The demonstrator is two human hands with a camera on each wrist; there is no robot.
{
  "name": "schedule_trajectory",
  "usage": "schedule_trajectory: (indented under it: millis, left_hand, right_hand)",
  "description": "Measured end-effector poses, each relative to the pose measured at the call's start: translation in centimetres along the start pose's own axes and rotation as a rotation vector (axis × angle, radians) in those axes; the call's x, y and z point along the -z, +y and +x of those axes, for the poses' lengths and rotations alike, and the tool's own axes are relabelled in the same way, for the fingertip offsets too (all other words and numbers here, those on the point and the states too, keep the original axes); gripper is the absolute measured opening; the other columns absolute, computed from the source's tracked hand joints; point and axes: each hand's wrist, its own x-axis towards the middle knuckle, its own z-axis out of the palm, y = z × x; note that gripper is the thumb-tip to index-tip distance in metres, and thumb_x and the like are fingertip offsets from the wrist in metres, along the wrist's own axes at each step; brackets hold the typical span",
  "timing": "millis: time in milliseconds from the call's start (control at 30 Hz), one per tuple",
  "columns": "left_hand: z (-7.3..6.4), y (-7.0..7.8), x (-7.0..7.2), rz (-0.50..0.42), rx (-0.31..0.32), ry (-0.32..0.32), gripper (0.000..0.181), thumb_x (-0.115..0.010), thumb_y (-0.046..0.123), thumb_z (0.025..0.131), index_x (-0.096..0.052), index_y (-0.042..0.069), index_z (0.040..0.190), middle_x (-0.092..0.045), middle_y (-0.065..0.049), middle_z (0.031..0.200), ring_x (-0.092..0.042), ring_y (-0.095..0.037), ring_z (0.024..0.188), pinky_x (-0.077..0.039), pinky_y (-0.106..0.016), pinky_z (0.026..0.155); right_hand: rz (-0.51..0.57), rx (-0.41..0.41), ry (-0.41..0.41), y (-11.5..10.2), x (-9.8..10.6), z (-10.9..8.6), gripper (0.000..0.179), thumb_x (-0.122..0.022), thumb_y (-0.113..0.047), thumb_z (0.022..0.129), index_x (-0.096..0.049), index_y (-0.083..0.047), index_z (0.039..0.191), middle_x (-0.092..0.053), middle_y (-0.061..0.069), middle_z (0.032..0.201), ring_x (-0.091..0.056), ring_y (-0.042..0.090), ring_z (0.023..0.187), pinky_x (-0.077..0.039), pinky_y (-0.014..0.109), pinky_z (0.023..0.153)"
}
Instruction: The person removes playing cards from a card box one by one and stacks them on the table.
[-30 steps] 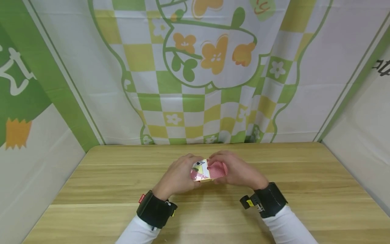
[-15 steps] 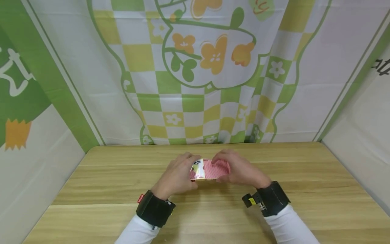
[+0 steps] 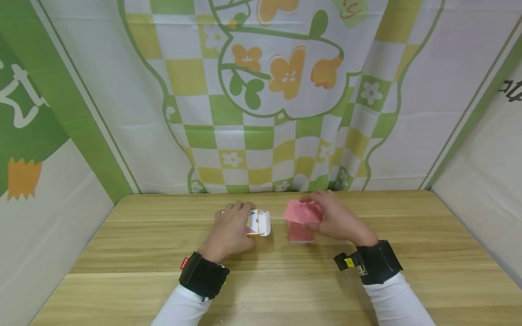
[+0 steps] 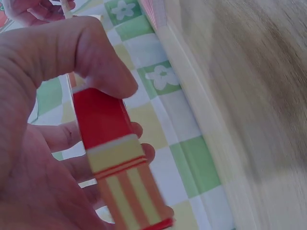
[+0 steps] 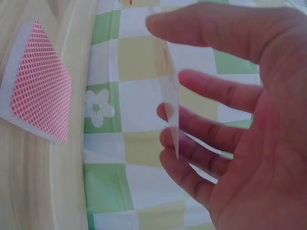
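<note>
My left hand [image 3: 229, 232] grips a playing card box [image 3: 253, 222], its white end flap standing out on the right. In the left wrist view the thumb presses on the red and striped narrow side of the box [image 4: 108, 120], and the fingers wrap behind it. My right hand [image 3: 337, 221] pinches a red-backed playing card [image 3: 301, 211] between thumb and fingers. Seen by the right wrist camera, the card [image 5: 172, 105] is thin and almost edge-on. A neat deck of red-patterned cards [image 3: 301, 234] lies on the table, partly overlapped by the held card in the head view.
The wooden table [image 3: 285, 285] has its far edge against a green, yellow and white checked curtain [image 3: 261, 136]. Pale cloth walls [image 3: 485, 190] stand at both sides. Each wrist wears a black camera band [image 3: 377, 262].
The hands have moved apart. The red-backed cards have come out of the box; the deck now lies on the table, and one card is raised in the right hand. The box has shifted left.
</note>
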Motion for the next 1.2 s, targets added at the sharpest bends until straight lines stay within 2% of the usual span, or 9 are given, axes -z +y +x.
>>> schedule_trajectory:
  millis: [200, 367, 700, 867, 1200]
  left_hand:
    - [0.0, -0.2, 0.1, 0.002, 0.017, -0.002, 0.075, -0.083, 0.006, 0.059, -0.059, 0.007, 0.130, -0.063, -0.012, 0.120, -0.056, -0.035, 0.109, -0.043, -0.062, 0.088]
    - [-0.1, -0.4, 0.3, 0.009, 0.028, -0.003, 0.075, -0.083, 0.007, 0.060, -0.059, 0.008, 0.130, -0.063, -0.010, 0.121, -0.056, -0.034, 0.109, -0.043, -0.062, 0.084]
    - [-0.2, -0.5, 0.4, -0.021, 0.052, -0.008, 0.075, -0.084, 0.005, 0.061, -0.059, 0.009, 0.132, -0.060, -0.013, 0.124, -0.053, -0.036, 0.112, -0.047, -0.060, 0.081]
    - [-0.3, -0.4, 0.4, -0.014, 0.063, -0.015, 0.076, -0.083, 0.004, 0.061, -0.057, 0.008, 0.132, -0.060, -0.014, 0.122, -0.053, -0.036, 0.111, -0.047, -0.058, 0.080]
    - [-0.2, -0.2, 0.3, -0.013, 0.085, 0.002, 0.075, -0.083, 0.000, 0.059, -0.058, 0.006, 0.129, -0.061, -0.013, 0.123, -0.054, -0.036, 0.110, -0.048, -0.058, 0.077]
  right_hand:
    - [0.000, -0.044, 0.040, 0.1, -0.4, 0.3, 0.059, -0.086, -0.010, 0.077, -0.062, -0.003, 0.131, -0.063, 0.011, 0.115, -0.052, 0.030, 0.106, -0.049, 0.043, 0.084]
    - [-0.036, -0.071, 0.057, 0.0, -1.1, 0.5, 0.059, -0.088, -0.016, 0.077, -0.062, -0.004, 0.129, -0.062, 0.009, 0.110, -0.052, 0.029, 0.102, -0.047, 0.043, 0.082]
    - [-0.056, -0.157, 0.062, -0.1, -1.5, 0.6, 0.059, -0.086, -0.024, 0.079, -0.062, -0.004, 0.129, -0.061, 0.012, 0.113, -0.054, 0.032, 0.106, -0.049, 0.046, 0.083]
    - [-0.062, -0.172, 0.068, 0.0, -1.8, 0.8, 0.060, -0.087, -0.024, 0.078, -0.062, -0.003, 0.128, -0.065, 0.012, 0.111, -0.058, 0.033, 0.105, -0.049, 0.046, 0.083]
    - [-0.024, -0.292, 0.041, -0.5, -2.6, 1.0, 0.060, -0.088, -0.022, 0.076, -0.062, 0.001, 0.125, -0.065, 0.011, 0.101, -0.059, 0.026, 0.091, -0.050, 0.041, 0.075]
